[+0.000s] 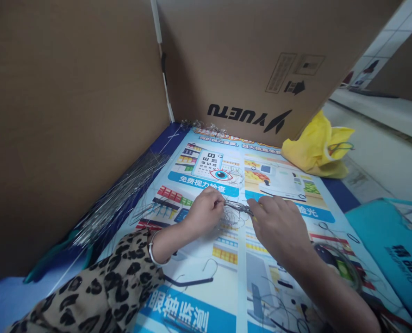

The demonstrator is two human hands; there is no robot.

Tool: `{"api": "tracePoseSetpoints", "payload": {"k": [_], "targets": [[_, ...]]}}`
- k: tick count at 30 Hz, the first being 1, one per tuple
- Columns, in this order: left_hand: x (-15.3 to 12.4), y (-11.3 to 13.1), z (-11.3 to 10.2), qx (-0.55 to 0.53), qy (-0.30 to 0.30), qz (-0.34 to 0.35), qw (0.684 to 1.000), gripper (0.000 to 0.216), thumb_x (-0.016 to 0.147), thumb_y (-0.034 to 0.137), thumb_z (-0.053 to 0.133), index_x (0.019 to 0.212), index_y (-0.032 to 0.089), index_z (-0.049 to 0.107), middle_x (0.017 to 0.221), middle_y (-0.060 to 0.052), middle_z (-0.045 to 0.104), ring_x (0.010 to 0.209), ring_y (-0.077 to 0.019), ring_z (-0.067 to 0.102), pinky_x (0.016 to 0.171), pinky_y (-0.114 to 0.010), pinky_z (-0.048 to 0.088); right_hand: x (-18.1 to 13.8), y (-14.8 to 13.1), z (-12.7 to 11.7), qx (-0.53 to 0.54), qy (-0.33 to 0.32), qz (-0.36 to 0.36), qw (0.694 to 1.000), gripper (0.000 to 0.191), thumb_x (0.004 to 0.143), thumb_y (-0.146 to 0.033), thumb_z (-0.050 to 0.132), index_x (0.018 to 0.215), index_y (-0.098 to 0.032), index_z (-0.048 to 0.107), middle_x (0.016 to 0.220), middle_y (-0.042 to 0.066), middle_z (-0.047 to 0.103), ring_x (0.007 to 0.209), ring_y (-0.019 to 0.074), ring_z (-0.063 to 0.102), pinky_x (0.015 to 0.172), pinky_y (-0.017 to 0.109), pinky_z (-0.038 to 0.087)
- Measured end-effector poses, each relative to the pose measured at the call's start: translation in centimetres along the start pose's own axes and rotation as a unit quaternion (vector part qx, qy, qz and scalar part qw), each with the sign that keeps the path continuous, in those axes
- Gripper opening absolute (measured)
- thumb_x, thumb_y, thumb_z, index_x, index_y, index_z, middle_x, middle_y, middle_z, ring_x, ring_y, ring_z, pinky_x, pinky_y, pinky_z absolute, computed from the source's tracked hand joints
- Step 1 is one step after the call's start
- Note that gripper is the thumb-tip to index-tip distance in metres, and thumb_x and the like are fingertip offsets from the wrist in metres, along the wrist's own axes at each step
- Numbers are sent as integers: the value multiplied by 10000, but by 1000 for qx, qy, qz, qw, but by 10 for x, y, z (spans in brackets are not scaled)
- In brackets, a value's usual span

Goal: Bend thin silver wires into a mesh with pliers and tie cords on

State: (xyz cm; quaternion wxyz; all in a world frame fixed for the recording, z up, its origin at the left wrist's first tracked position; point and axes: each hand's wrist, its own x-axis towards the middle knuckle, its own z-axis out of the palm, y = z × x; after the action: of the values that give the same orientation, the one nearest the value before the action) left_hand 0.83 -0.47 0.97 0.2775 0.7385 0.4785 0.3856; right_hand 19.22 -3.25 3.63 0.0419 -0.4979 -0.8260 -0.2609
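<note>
My right hand (278, 224) is closed around the handles of a pair of metal pliers (239, 206), whose jaws point left. At the tip of the jaws my left hand (208, 208) is pinched shut on a thin wire, though the wire between the fingers is mostly hidden. Just below the pliers, a loose tangle of fine wire loops (232, 218) lies on the printed poster sheet (241, 273). A silver bangle (153, 249) circles my left wrist, at the end of a leopard-print sleeve (105, 282).
Tall cardboard panels (70, 115) stand at the left and back. A bundle of straight wires (122, 199) lies at left. On the right are a yellow bag (313, 148) and a teal box (390, 259). Bent wire pieces (285, 305) are scattered at the front.
</note>
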Motion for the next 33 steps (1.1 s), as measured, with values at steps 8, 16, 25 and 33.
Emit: {"api": "tracePoseSetpoints", "payload": {"k": [8,16,25,33], "targets": [[1,1,-3,-18,-10,-8,1000,196,702,11,425,591,164,476,732,-37,548,797,-164,506,748,-289,415,-6,3,10,-22,78,-19,997,218,847,-214,476,1021,-204,608,785,55,578,752,196,434,659,343,239],[2,3,-8,-15,-27,16,999,207,696,-4,420,580,156,482,722,-40,546,788,-160,498,739,-282,407,-6,4,14,-24,93,-35,995,216,843,-232,490,1029,-212,599,786,47,575,751,190,413,666,346,230],[2,1,-7,-19,-31,36,999,217,692,-18,405,612,154,512,750,-41,548,800,-155,505,747,-278,415,-6,5,14,-28,101,-45,994,209,845,-233,489,1019,-212,603,732,35,552,720,185,399,650,344,224],[5,3,-9,-12,-59,19,998,220,702,2,396,575,165,471,691,-22,532,775,-154,496,741,-285,405,-5,10,10,-27,89,-45,995,217,847,-224,481,1036,-206,587,817,48,570,784,198,421,686,348,240]]}}
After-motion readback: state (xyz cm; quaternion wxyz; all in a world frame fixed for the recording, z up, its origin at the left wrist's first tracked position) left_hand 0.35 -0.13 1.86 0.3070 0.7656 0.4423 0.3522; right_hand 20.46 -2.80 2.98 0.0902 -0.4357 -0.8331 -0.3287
